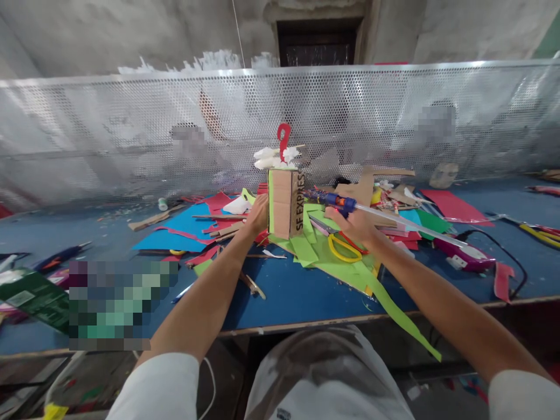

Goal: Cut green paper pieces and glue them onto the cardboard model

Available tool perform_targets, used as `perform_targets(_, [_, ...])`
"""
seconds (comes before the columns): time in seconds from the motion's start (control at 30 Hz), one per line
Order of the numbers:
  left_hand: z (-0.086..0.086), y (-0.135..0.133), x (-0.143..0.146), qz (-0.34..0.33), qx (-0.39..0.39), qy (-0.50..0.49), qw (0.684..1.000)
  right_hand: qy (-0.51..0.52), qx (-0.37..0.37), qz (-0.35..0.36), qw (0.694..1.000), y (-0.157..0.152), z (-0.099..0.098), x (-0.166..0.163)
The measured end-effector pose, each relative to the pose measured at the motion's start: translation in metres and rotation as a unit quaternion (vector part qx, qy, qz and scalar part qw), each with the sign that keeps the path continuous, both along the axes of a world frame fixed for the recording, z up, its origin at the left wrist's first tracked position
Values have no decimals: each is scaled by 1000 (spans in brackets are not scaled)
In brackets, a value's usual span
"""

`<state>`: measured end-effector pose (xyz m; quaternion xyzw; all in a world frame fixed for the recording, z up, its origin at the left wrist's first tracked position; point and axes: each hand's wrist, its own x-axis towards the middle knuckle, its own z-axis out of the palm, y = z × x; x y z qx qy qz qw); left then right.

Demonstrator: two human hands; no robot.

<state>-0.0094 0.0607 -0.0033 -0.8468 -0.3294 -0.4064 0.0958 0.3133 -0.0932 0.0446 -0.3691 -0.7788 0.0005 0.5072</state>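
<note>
A cardboard box stands upright in front of me, with green along its left edge and "SF EXPRESS" printed on its right side. My left hand grips its left side, fingers partly hidden behind it. On top are white fluffy lumps and a curled red piece. My right hand is closed around a blue glue gun, its nozzle pointing left at the box's right side. A long clear glue stick sticks out of the gun's back. Yellow-handled scissors lie below that hand on green paper.
Blue and red paper scraps and cardboard strips cover the left of the blue table. To the right lie a red sheet, a purple tool with a black cord, and pliers. A perforated metal screen runs behind.
</note>
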Motion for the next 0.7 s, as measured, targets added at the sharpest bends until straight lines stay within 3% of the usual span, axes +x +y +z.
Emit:
perform_targets(0.13, [-1, -5, 3, 5, 29, 0, 1000, 37, 30, -15, 999, 1, 2, 1])
perform_targets(0.3, [-3, -4, 4, -15, 39, 7, 999, 61, 13, -31, 998, -5, 5, 1])
perform_targets(0.7, [-4, -2, 3, -24, 3, -16, 1000, 49, 21, -64, 997, -11, 11, 1])
